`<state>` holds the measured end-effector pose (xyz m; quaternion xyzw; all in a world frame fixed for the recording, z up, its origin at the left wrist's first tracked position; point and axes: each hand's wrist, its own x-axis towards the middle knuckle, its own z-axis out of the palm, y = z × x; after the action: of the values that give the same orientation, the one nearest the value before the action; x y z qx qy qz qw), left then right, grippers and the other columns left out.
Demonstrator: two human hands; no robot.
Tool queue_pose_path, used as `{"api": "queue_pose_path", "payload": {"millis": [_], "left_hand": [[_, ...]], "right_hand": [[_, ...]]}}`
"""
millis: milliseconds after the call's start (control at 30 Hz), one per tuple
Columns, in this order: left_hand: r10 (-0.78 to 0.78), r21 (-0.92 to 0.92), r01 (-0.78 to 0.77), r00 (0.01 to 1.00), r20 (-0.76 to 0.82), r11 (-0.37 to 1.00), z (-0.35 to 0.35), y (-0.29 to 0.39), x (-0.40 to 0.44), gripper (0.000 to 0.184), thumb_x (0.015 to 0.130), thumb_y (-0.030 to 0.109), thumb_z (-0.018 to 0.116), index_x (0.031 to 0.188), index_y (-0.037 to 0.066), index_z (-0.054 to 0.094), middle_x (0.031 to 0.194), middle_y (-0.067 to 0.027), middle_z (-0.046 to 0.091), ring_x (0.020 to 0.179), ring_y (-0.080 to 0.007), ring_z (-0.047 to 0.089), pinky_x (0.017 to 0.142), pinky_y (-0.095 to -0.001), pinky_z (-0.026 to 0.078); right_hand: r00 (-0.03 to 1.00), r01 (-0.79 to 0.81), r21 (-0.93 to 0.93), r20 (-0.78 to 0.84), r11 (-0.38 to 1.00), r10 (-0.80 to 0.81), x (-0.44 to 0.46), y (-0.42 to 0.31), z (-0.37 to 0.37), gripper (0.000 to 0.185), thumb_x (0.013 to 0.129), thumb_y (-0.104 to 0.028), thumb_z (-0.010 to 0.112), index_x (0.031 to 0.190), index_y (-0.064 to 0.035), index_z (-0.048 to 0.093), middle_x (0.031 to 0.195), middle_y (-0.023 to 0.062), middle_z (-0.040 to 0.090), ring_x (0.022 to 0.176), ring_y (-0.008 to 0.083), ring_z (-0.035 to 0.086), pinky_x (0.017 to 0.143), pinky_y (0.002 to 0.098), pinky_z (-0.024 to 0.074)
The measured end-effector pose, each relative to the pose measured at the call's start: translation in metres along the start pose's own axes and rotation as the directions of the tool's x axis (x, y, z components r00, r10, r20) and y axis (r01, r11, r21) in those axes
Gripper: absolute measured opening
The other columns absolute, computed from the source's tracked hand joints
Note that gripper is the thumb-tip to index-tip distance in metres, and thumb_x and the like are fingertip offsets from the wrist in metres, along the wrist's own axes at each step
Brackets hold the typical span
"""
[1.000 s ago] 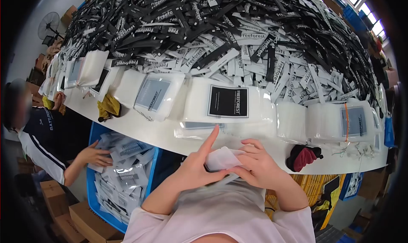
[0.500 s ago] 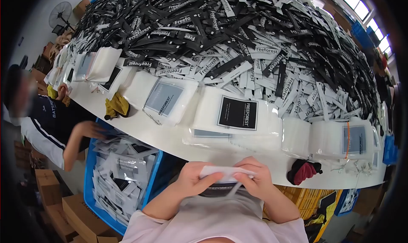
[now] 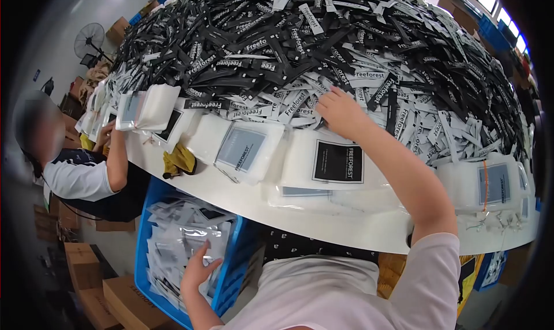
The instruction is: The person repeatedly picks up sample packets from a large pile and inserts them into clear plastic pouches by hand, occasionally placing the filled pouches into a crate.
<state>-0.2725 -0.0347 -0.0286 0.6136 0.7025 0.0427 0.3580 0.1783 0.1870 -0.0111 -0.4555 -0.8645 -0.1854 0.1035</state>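
Note:
My right hand (image 3: 340, 113) reaches over the table to the near edge of the pile of black and white Freeforest packets (image 3: 294, 102); its fingertips touch the packets, and whether they pinch one is hidden. Just below it lies a stack of clear bags with a black label (image 3: 337, 161). Over the blue bin (image 3: 234, 255) is my left hand (image 3: 199, 267), fingers spread and nothing in them, above filled clear bags (image 3: 187, 240). A stack with a grey label (image 3: 241, 149) lies left of the black-labelled one.
A co-worker (image 3: 81, 174) stands at the table's left end, hands at the bag stacks there. A yellow and black cloth item (image 3: 180, 160) lies on the table's edge (image 3: 277, 216). More bag stacks (image 3: 473, 183) lie at right. Cardboard boxes (image 3: 135, 301) stand at lower left.
My hands have parted from the white piece they held. The right moved up to the packet pile, the left down over the bin. The co-worker's arm moved from the bin to the table.

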Motion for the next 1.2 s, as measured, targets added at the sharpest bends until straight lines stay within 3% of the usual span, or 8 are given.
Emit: {"api": "queue_pose_path", "payload": {"millis": [267,400,533,733,833,967,1100,1200], "left_hand": [[0.764,-0.292,-0.741,0.643,-0.050,0.605,0.031,0.173,0.042,0.028,0.075,0.005,0.064,0.103,0.002,0.061,0.098,-0.0119,0.063,0.089,-0.0257,0.060,0.080,-0.0316,0.046],[0.955,-0.037,-0.964,0.267,-0.125,0.265,0.066,0.255,0.075,0.037,0.072,0.008,0.066,0.108,0.005,0.058,0.113,-0.0127,0.056,0.103,-0.0300,0.053,0.085,-0.0354,0.044],[0.918,0.102,-0.919,0.363,-0.162,0.381,0.108,0.277,0.097,0.034,0.076,0.013,0.064,0.108,0.006,0.058,0.115,-0.0123,0.055,0.110,-0.0296,0.050,0.089,-0.0362,0.043],[0.935,0.171,-0.923,0.321,-0.154,0.345,0.099,0.270,0.089,0.021,0.077,0.010,0.062,0.097,0.003,0.062,0.102,-0.0107,0.062,0.094,-0.0261,0.059,0.075,-0.0332,0.048],[0.934,0.199,-0.933,0.242,-0.264,0.298,0.089,0.273,0.077,0.019,0.072,0.006,0.064,0.091,0.003,0.062,0.098,-0.0094,0.063,0.079,-0.0235,0.062,0.061,-0.0310,0.048],[0.960,0.220,-0.950,0.172,-0.221,0.221,0.097,0.260,0.041,0.025,0.066,0.006,0.068,0.090,0.004,0.062,0.100,-0.0088,0.061,0.081,-0.0213,0.058,0.060,-0.0299,0.045],[0.994,0.132,-0.987,0.079,-0.081,0.090,0.125,0.238,0.016,0.028,0.065,0.010,0.071,0.091,0.004,0.062,0.104,-0.0096,0.059,0.089,-0.0237,0.056,0.068,-0.0337,0.044],[0.989,0.060,-0.987,0.148,-0.002,0.148,0.120,0.233,0.011,0.050,0.064,0.024,0.073,0.105,0.003,0.055,0.117,-0.0139,0.050,0.101,-0.0309,0.049,0.080,-0.0447,0.040]], "right_hand": [[0.886,-0.187,0.310,-0.357,0.932,0.297,-0.047,0.019,-0.085,0.037,0.067,-0.008,0.066,0.102,-0.0074,0.056,0.073,0.0049,0.058,0.060,0.0182,0.056,0.057,0.0266,0.0456],[0.581,-0.048,0.892,-0.341,0.449,0.739,-0.133,-0.058,-0.133,0.031,0.084,-0.027,0.055,0.097,0.0011,0.051,0.064,0.0048,0.051,0.055,0.0122,0.048,0.050,0.0249,0.0400],[0.271,-0.202,0.931,-0.247,0.306,0.930,-0.190,-0.138,-0.123,0.054,0.084,-0.057,0.043,0.068,-0.0053,0.046,0.054,0.0038,0.048,0.050,0.0161,0.048,0.049,0.0286,0.0419],[0.339,-0.325,0.833,-0.339,0.448,0.877,-0.221,-0.168,-0.101,0.009,0.087,-0.007,0.048,0.093,-0.0004,0.045,0.065,0.0084,0.052,0.056,0.0144,0.051,0.056,0.0246,0.0434],[0.176,-0.661,0.751,0.138,0.013,0.975,-0.228,-0.166,-0.076,0.014,0.088,-0.011,0.049,0.078,-0.0020,0.047,0.061,0.0045,0.048,0.051,0.0100,0.045,0.049,0.0242,0.0384],[0.069,0.150,0.790,0.591,-0.594,0.803,-0.229,-0.152,-0.102,0.023,0.085,-0.018,0.055,0.070,-0.0040,0.045,0.056,-0.0014,0.039,0.048,0.0093,0.041,0.038,0.0236,0.0270],[-0.224,-0.345,0.656,0.637,-0.671,0.737,-0.183,-0.154,-0.134,0.028,0.082,-0.029,0.060,0.088,-0.0021,0.055,0.077,0.0055,0.057,0.064,0.0137,0.055,0.045,0.0203,0.0393],[0.105,-0.424,0.766,0.571,-0.482,0.815,-0.198,-0.168,-0.119,0.033,0.076,-0.022,0.068,0.098,0.0001,0.059,0.081,0.0069,0.061,0.068,0.0118,0.055,0.060,0.0243,0.0452]]}}
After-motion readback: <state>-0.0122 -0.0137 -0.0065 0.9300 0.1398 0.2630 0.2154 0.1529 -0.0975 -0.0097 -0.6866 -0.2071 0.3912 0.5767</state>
